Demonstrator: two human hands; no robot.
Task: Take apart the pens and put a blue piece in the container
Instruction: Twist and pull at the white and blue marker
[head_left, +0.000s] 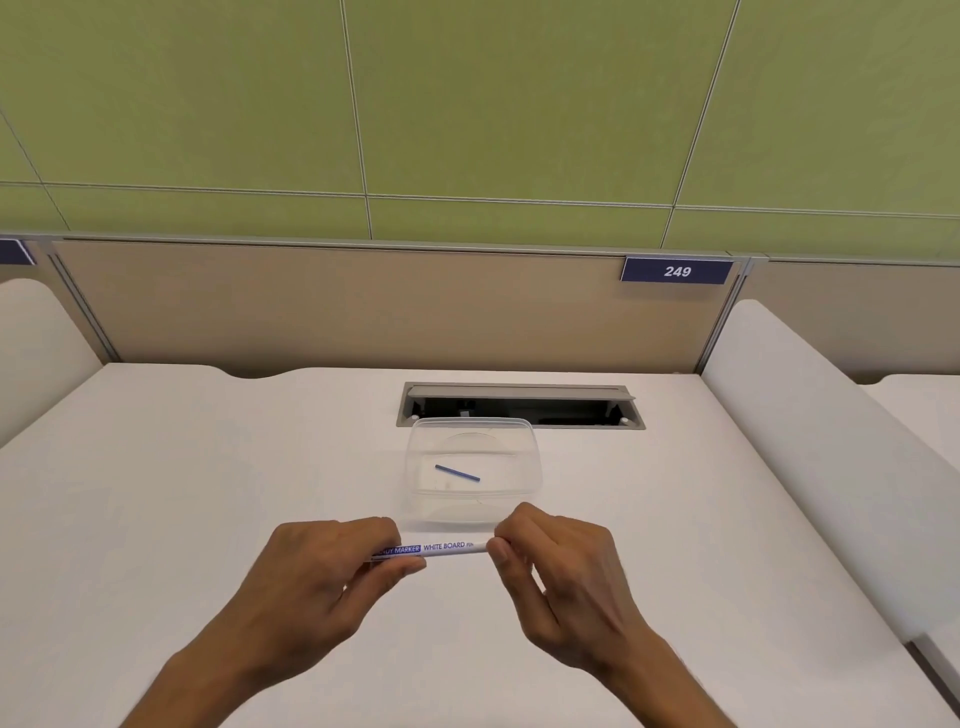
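Observation:
A white whiteboard marker pen (447, 548) with blue lettering is held level above the white desk, just in front of the container. My left hand (332, 564) grips its left part, thumb underneath. My right hand (550, 566) pinches its right end between thumb and fingers, hiding that tip. Beyond the pen stands a clear plastic container (530, 457), open at the top. A thin blue stick-like piece (457, 473) lies slanted on its floor.
The white desk (208, 493) has a grey cable slot (519, 402) with a raised flap right behind the container. Beige partition panels close off the back, with a blue tag reading 249 (677, 270). White side dividers (810, 431) stand on both sides.

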